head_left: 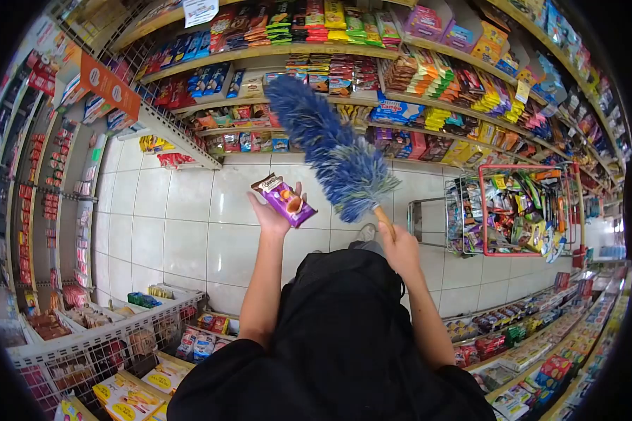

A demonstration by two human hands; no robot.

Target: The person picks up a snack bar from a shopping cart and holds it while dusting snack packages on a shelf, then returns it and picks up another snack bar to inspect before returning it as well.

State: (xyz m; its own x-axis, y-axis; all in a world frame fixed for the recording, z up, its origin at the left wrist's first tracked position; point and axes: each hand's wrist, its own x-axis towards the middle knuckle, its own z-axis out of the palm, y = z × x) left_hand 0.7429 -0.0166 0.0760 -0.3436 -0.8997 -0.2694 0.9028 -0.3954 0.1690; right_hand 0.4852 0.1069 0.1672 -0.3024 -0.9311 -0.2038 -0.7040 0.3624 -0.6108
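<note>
On the upturned palm of my left hand (272, 216) lies a purple and brown snack packet (286, 201), with the thumb on one side and fingertips showing past its other edge. My right hand (399, 247) is wrapped round the wooden handle (381, 215) of a feather duster. The duster's fluffy blue and pale green head (330, 144) points up and to the left, overlapping the snack shelves ahead in this view. Both hands are in front of my body, over the tiled floor.
Shelves (281, 55) packed with colourful snack packets curve across the front. To the right stands a shopping cart (486, 210) with a red rim, heaped with packets. White wire racks (168, 130) of goods flank the left, and low shelves (512, 337) lie behind right. Pale tiles (186, 238) cover the floor.
</note>
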